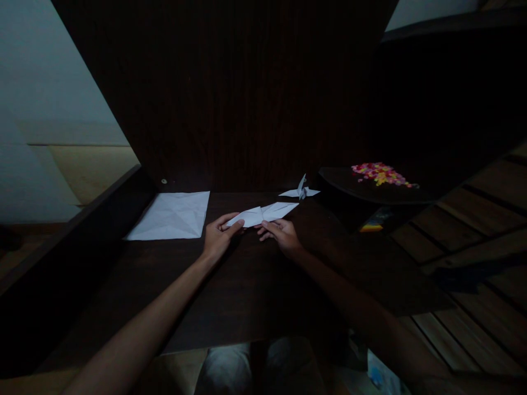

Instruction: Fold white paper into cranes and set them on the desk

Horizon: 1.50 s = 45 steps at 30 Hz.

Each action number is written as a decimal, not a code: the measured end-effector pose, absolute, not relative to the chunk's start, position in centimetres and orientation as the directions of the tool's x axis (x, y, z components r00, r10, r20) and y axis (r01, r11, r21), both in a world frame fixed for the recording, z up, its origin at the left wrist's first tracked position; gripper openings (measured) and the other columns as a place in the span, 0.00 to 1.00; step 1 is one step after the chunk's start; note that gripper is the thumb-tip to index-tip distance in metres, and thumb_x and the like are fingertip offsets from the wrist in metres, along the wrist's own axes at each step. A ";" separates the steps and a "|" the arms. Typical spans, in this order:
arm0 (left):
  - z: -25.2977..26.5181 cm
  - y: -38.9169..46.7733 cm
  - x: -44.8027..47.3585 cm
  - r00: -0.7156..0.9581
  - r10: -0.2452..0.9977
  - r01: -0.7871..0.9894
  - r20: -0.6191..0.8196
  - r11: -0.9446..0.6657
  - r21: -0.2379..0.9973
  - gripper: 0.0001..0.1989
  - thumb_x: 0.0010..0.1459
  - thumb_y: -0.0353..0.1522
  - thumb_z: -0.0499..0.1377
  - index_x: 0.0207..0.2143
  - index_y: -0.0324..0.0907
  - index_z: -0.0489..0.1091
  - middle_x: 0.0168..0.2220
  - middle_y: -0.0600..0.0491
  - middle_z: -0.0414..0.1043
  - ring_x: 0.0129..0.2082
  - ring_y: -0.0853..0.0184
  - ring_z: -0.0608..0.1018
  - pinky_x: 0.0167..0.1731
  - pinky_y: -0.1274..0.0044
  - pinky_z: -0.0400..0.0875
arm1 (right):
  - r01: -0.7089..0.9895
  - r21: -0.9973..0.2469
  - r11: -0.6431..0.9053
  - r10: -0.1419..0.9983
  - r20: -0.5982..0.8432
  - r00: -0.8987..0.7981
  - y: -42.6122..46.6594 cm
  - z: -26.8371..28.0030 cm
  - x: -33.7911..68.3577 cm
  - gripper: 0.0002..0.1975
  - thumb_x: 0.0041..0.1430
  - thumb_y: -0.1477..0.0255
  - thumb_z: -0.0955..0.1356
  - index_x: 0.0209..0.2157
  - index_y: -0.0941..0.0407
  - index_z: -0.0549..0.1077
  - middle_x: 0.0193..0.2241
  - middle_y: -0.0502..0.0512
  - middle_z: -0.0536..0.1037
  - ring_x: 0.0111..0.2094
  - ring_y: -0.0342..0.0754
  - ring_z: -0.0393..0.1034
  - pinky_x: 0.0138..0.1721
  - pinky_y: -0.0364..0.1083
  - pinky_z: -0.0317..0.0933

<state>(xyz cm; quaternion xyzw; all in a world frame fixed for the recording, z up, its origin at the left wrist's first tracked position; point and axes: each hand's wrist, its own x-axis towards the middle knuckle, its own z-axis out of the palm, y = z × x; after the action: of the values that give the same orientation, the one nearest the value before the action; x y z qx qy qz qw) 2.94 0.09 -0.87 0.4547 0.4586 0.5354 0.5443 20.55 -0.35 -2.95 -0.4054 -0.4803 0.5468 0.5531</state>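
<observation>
A long, diamond-shaped piece of folded white paper (280,210) is held up over the dark desk. My left hand (221,233) pinches its left end, thumb on top and fingers beneath. Near the paper's middle, my right hand (280,235) grips the lower edge between thumb and fingers. Just behind the folded paper stands a white origami crane (302,191), apart from both hands. To the left, a creased square sheet of white paper (171,215) lies flat against the back of the desk.
The dark wooden desk (222,296) has a tall back panel (239,99) and a low side wall (78,236) at left. On a curved shelf (349,184) at right lies a pile of small pink, red and yellow pieces (382,174). Wooden slats (473,230) show beyond.
</observation>
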 end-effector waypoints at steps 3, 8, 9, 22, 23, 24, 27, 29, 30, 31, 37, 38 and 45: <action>-1.0 0.1 2.9 0.080 0.995 -0.211 -0.066 0.082 0.974 0.23 0.38 0.37 0.69 0.37 0.35 0.74 0.27 0.48 0.77 0.25 0.64 0.78 0.30 0.73 0.73 | -0.230 -0.968 0.102 0.994 0.105 0.000 -0.3 -2.7 20.8 0.16 0.43 0.60 0.72 0.27 0.59 0.73 0.26 0.55 0.77 0.26 0.45 0.71 0.24 0.45 0.69; -1.2 0.3 2.7 0.090 0.996 -0.123 0.013 -0.002 0.992 0.17 0.37 0.35 0.69 0.31 0.37 0.74 0.29 0.51 0.76 0.29 0.66 0.78 0.32 0.76 0.72 | -0.214 -0.971 0.106 0.994 0.104 0.020 -0.2 -2.5 21.1 0.15 0.43 0.60 0.72 0.23 0.58 0.71 0.22 0.53 0.75 0.24 0.45 0.69 0.24 0.46 0.68; -1.2 0.3 2.7 0.107 0.994 -0.114 0.032 -0.019 0.993 0.19 0.36 0.34 0.69 0.33 0.37 0.74 0.30 0.51 0.76 0.31 0.66 0.78 0.33 0.77 0.71 | -0.206 -0.973 0.103 0.995 0.104 0.007 -0.2 -2.5 21.1 0.15 0.43 0.60 0.72 0.23 0.58 0.71 0.22 0.54 0.75 0.24 0.45 0.69 0.24 0.46 0.68; -1.3 -0.3 3.0 0.212 0.971 0.002 0.110 -0.113 0.994 0.15 0.42 0.39 0.67 0.29 0.38 0.73 0.24 0.54 0.74 0.24 0.69 0.74 0.25 0.79 0.68 | -0.076 -0.985 0.152 0.984 0.158 -0.081 -0.4 -2.9 21.0 0.13 0.44 0.64 0.71 0.20 0.59 0.70 0.16 0.49 0.73 0.17 0.40 0.66 0.19 0.41 0.65; -1.4 -0.2 3.0 0.200 0.973 0.006 0.115 -0.118 0.993 0.15 0.42 0.40 0.67 0.29 0.38 0.73 0.23 0.54 0.74 0.23 0.69 0.74 0.25 0.79 0.68 | -0.088 -0.985 0.152 0.985 0.158 -0.075 -0.4 -2.9 20.9 0.12 0.44 0.64 0.72 0.21 0.59 0.70 0.17 0.49 0.73 0.17 0.41 0.67 0.19 0.42 0.66; -1.4 -0.2 3.0 0.186 0.975 0.011 0.118 -0.122 0.992 0.15 0.42 0.40 0.66 0.28 0.38 0.74 0.23 0.54 0.74 0.23 0.69 0.74 0.26 0.78 0.68 | -0.103 -0.983 0.154 0.985 0.161 -0.065 -0.4 -2.9 20.9 0.12 0.44 0.64 0.72 0.22 0.59 0.71 0.17 0.49 0.73 0.18 0.41 0.67 0.20 0.42 0.66; -1.5 0.0 2.9 0.135 0.981 0.021 0.136 -0.140 0.990 0.15 0.43 0.40 0.66 0.29 0.38 0.75 0.26 0.52 0.76 0.26 0.68 0.75 0.28 0.78 0.69 | -0.150 -0.974 0.169 0.983 0.178 -0.049 -0.5 -3.0 20.8 0.13 0.43 0.64 0.73 0.27 0.59 0.72 0.19 0.49 0.73 0.21 0.43 0.69 0.21 0.44 0.68; -1.5 0.1 2.8 0.112 0.982 0.022 0.150 -0.153 0.988 0.15 0.43 0.40 0.66 0.30 0.38 0.75 0.27 0.51 0.76 0.27 0.67 0.75 0.29 0.77 0.69 | -0.174 -0.970 0.171 0.980 0.186 -0.072 -0.6 -2.9 20.9 0.14 0.44 0.64 0.73 0.30 0.59 0.73 0.21 0.50 0.74 0.24 0.44 0.70 0.23 0.45 0.70; -1.5 0.1 2.8 0.106 0.982 0.021 0.157 -0.160 0.987 0.15 0.44 0.39 0.66 0.30 0.38 0.75 0.27 0.51 0.76 0.27 0.67 0.75 0.29 0.77 0.69 | -0.184 -0.968 0.171 0.978 0.189 -0.089 -0.7 -2.9 20.9 0.14 0.44 0.64 0.73 0.31 0.59 0.73 0.22 0.51 0.74 0.25 0.45 0.71 0.23 0.46 0.70; -1.5 0.1 2.7 0.099 0.981 0.017 0.165 -0.168 0.986 0.15 0.44 0.39 0.66 0.30 0.38 0.74 0.27 0.51 0.76 0.27 0.67 0.75 0.29 0.77 0.69 | -0.191 -0.966 0.172 0.975 0.194 -0.104 -0.8 -2.9 20.9 0.15 0.45 0.64 0.73 0.32 0.59 0.73 0.23 0.51 0.75 0.25 0.45 0.71 0.24 0.46 0.70; -1.6 0.1 2.8 0.104 0.969 -0.055 0.223 -0.218 0.974 0.15 0.44 0.37 0.66 0.32 0.38 0.70 0.27 0.53 0.73 0.27 0.69 0.75 0.28 0.79 0.69 | -0.203 -0.958 0.203 0.963 0.232 -0.133 -0.9 -3.0 20.9 0.15 0.45 0.66 0.73 0.33 0.59 0.73 0.24 0.51 0.74 0.26 0.45 0.71 0.25 0.47 0.71; -1.5 0.1 2.9 0.096 0.966 -0.071 0.240 -0.234 0.970 0.15 0.44 0.37 0.66 0.33 0.38 0.69 0.27 0.54 0.73 0.27 0.69 0.75 0.29 0.79 0.69 | -0.202 -0.957 0.207 0.962 0.236 -0.135 -0.9 -3.1 20.8 0.14 0.45 0.66 0.73 0.33 0.59 0.73 0.24 0.51 0.74 0.26 0.45 0.72 0.25 0.47 0.72; -0.5 -0.9 2.9 0.129 0.886 0.136 0.445 -0.460 0.877 0.09 0.49 0.35 0.63 0.31 0.39 0.74 0.30 0.52 0.72 0.29 0.70 0.73 0.29 0.79 0.68 | -0.201 -0.960 0.193 0.965 0.223 -0.140 -0.5 -3.7 20.7 0.14 0.45 0.66 0.73 0.33 0.59 0.73 0.24 0.51 0.75 0.26 0.46 0.72 0.25 0.47 0.72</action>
<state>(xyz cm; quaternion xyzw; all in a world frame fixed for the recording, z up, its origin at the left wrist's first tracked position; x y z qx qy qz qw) 2.88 -0.95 -0.53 0.6650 0.3843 0.5364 0.3497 20.73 -0.51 -3.73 -0.3537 -0.5398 0.5278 0.5523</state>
